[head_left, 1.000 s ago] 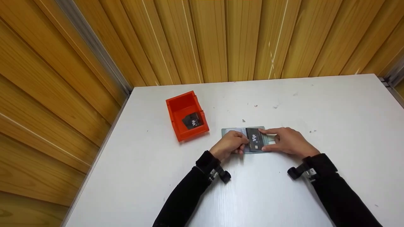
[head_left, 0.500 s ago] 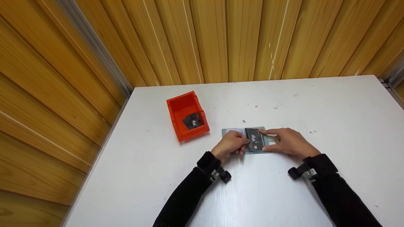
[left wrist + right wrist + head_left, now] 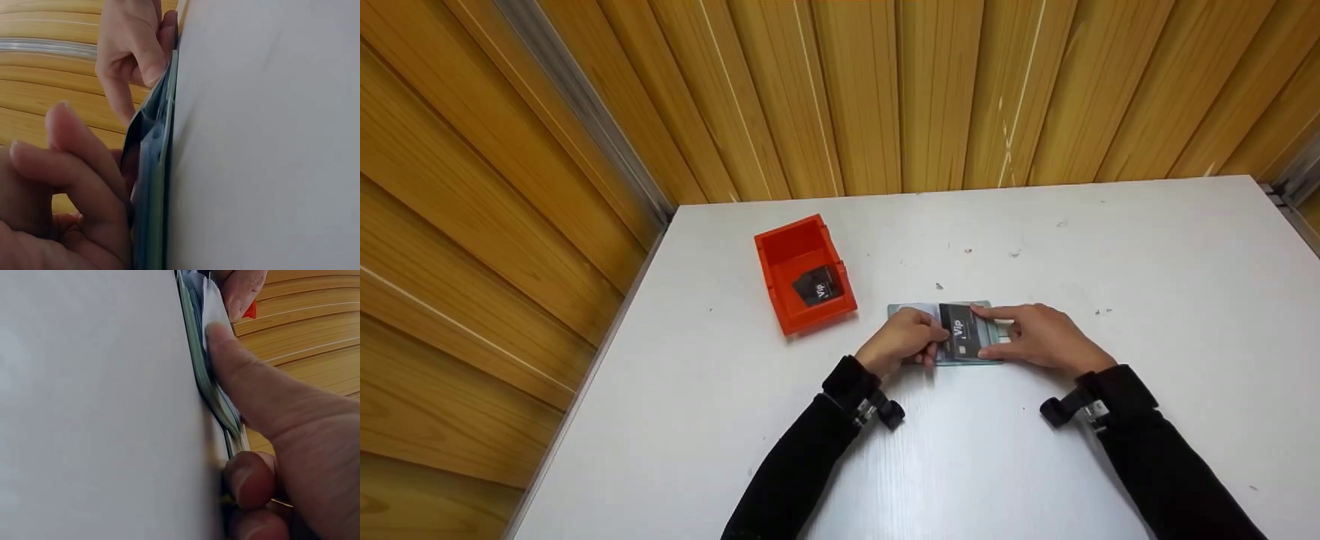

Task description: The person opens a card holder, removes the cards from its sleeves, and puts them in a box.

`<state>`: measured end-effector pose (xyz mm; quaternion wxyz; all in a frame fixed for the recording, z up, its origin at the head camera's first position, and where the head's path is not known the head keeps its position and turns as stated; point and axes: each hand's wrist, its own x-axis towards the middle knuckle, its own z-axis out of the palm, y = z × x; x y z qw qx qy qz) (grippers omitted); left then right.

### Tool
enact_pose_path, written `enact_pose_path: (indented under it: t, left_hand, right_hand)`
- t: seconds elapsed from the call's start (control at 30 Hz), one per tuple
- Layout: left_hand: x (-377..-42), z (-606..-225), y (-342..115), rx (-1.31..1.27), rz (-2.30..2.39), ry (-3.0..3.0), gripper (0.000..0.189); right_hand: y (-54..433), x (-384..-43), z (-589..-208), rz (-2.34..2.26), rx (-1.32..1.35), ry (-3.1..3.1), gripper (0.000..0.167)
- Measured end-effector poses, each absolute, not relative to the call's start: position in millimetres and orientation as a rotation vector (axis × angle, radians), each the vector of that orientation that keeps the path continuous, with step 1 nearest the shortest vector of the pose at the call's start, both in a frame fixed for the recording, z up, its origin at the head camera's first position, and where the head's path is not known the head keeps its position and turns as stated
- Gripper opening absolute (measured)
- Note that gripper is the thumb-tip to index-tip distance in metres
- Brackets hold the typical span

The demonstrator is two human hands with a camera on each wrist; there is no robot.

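your left hand (image 3: 901,339): just right of the frame's centre, its fingers curled, thumb and finger pinching the left edge of the black card.
your right hand (image 3: 1046,337): right of centre, thumb and index finger spread apart and gripping the right side of the card holder; you cannot tell whether those fingertips also touch the card.
black card (image 3: 958,331): between your two hands, over the card holder, with "vip" in pale letters; how far it sits inside a pocket is hard to tell.
card holder (image 3: 987,330): pale green-blue, spread out on the table, with its leaves lifted in both wrist views.
red bin (image 3: 816,322): left of centre, above and to the left of your left hand, apart from it.
cards in the bin (image 3: 815,286): black, lying overlapped at its lower right, one lettered "vip".
table (image 3: 675,420): white, under the bin and card holder, with small marks toward its far side.
your wrists: black sleeves (image 3: 795,457), with a small camera (image 3: 891,415) by the left one.
wall (image 3: 855,97): wood-grained panels across the top and left of the frame.
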<state>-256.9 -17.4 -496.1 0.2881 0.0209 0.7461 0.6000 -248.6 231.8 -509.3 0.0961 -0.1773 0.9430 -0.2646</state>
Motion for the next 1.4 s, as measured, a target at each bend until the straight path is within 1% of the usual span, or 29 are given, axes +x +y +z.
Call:
enact_pose_path:
  t: [0.33,0.47,0.57,0.67,0.83,0.93,1.03,1.23,1.4]
  left_hand:
    - [-264,-483,-37,0.095,1.529,2.056,0.025]
    - [-265,-473,-43,0.123,1.476,2.118,0.024]
    - [-266,-460,-52,0.136,1.46,2.175,0.019]
    - [-268,-448,-64,0.141,1.516,2.237,0.015]
    - [-276,-434,-81,0.193,1.726,2.507,0.017]
    - [-281,-429,-90,0.137,1.814,2.741,0.019]
    - [-285,-428,-100,-0.002,1.895,2.839,0.02]
    - [-294,-431,-116,-0.188,1.985,2.848,0.021]
    - [-298,-432,-124,-0.243,2.015,2.806,0.022]
  right_hand:
    - [233,-249,-510,-0.805,-0.485,2.781,0.08]
    - [235,-250,-511,-0.819,-0.498,2.773,0.08]
    - [236,-250,-511,-0.829,-0.502,2.762,0.08]
    - [236,-250,-510,-0.833,-0.508,2.754,0.081]
    - [236,-249,-508,-0.836,-0.504,2.746,0.08]
    - [235,-248,-508,-0.847,-0.493,2.742,0.08]
    - [235,-248,-508,-0.854,-0.49,2.738,0.08]
    - [235,-248,-508,-0.839,-0.482,2.733,0.08]
    - [236,-248,-508,-0.824,-0.472,2.735,0.08]
